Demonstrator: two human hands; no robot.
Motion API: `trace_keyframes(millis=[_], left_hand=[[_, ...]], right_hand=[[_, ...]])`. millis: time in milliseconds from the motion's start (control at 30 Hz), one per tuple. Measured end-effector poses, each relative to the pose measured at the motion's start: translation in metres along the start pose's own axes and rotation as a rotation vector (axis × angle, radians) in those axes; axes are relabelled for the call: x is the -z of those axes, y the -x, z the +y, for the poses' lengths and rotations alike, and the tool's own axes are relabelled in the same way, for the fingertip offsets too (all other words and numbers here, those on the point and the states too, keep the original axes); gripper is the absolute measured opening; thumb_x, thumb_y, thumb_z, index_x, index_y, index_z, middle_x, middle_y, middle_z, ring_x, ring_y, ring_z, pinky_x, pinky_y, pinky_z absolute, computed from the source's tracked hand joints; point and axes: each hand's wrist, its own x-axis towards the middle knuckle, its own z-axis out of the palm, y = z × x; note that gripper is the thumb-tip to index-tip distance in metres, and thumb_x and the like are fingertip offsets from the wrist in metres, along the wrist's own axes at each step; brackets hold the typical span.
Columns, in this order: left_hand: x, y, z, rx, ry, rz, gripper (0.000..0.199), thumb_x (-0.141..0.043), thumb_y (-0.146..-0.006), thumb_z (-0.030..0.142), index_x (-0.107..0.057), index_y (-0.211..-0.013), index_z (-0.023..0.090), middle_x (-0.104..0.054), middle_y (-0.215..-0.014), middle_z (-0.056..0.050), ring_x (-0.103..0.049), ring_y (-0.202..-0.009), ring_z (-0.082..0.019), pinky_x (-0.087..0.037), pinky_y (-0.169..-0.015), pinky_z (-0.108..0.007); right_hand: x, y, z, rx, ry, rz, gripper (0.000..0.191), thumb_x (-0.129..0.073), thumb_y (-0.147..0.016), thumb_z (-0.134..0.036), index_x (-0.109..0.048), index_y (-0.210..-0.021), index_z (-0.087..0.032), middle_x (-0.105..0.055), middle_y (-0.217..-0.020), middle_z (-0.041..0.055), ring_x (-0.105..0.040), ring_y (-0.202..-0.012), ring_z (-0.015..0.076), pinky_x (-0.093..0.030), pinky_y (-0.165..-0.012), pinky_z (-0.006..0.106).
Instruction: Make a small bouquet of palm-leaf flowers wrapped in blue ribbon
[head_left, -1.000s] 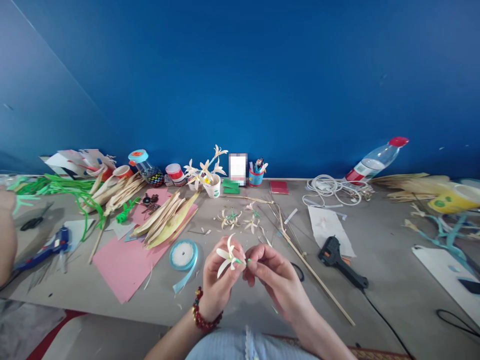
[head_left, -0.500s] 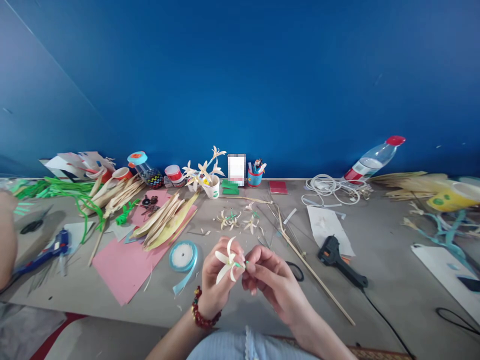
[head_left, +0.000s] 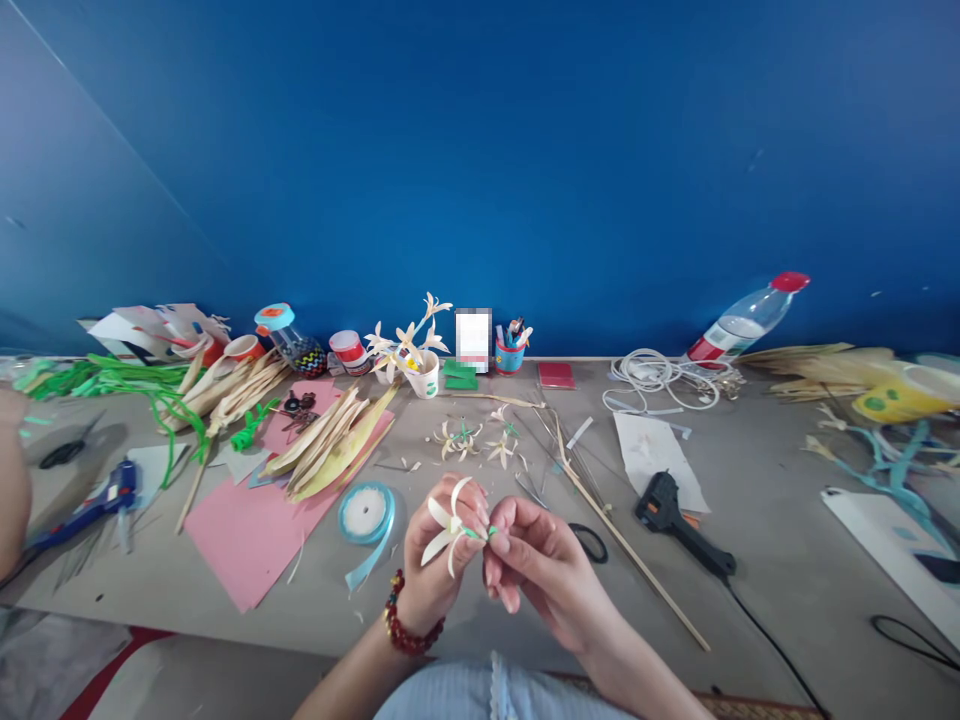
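Note:
A white handmade flower with long narrow petals faces left between the fingers of my left hand, which is closed on its base. My right hand meets it from the right, thumb and fingertips pinched on a small green strip at the flower's stem end. The fingertips of both hands nearly touch, and part of the stem is hidden behind them. Beyond my hands, several small white flowers with green centres lie on the table.
Left of my hands are a roll of blue ribbon, pink paper and dried husks. On the right lie a long thin stick, scissors and a black glue gun. Another person's arm shows at the far left.
The flower has turned a little to the left in my left hand. My right fingers have shifted slightly at the green strip, with the thumb now more over it.

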Motion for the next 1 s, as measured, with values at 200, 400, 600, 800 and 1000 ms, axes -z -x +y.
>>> trace_keyframes(millis=[200,400,600,800,1000], left_hand=[[-0.008,0.007,0.001,0.195,0.110,0.028,0.021,-0.071,-0.082,0.039,-0.068,-0.080,0.018,-0.061,-0.087,-0.008,-0.058,-0.074,-0.020,-0.051,-0.057,-0.030],[-0.019,0.008,0.005,0.235,0.175,0.044,0.016,-0.074,-0.081,0.033,-0.067,-0.084,0.019,-0.060,-0.087,-0.005,-0.058,-0.076,-0.017,-0.051,-0.065,-0.028],[-0.021,0.008,0.008,0.271,0.206,0.107,0.010,-0.074,-0.082,0.029,-0.071,-0.083,0.020,-0.063,-0.085,-0.004,-0.058,-0.080,-0.016,-0.049,-0.076,-0.028],[-0.026,0.006,0.013,0.305,0.283,0.133,0.008,-0.076,-0.079,0.026,-0.072,-0.079,0.018,-0.061,-0.086,-0.004,-0.058,-0.083,-0.016,-0.049,-0.078,-0.027],[-0.025,0.006,0.013,0.242,0.228,0.111,0.005,-0.072,-0.082,0.024,-0.070,-0.081,0.019,-0.061,-0.087,-0.004,-0.059,-0.084,-0.016,-0.050,-0.078,-0.028]], right_hand=[[0.006,0.001,0.009,0.462,0.565,0.193,0.016,-0.064,-0.091,-0.032,-0.058,-0.084,-0.019,-0.067,-0.065,-0.0002,-0.064,-0.049,0.0124,-0.053,-0.049,0.023],[0.017,0.001,0.007,1.045,1.243,0.293,0.018,-0.055,-0.088,-0.009,-0.063,-0.095,-0.023,-0.075,-0.076,0.0038,-0.072,-0.068,0.0178,-0.058,-0.067,0.029],[0.024,-0.004,0.004,1.213,1.306,0.163,0.033,-0.055,-0.087,-0.002,-0.063,-0.112,-0.021,-0.076,-0.083,0.0085,-0.071,-0.072,0.0204,-0.060,-0.068,0.036],[0.027,-0.007,0.006,1.233,1.279,0.142,0.035,-0.057,-0.085,-0.001,-0.064,-0.113,-0.021,-0.077,-0.087,0.0095,-0.072,-0.074,0.0210,-0.059,-0.069,0.037],[0.020,-0.003,0.003,1.052,1.162,0.201,0.027,-0.058,-0.085,-0.002,-0.063,-0.100,-0.023,-0.075,-0.082,0.0044,-0.072,-0.074,0.0183,-0.057,-0.071,0.031]])
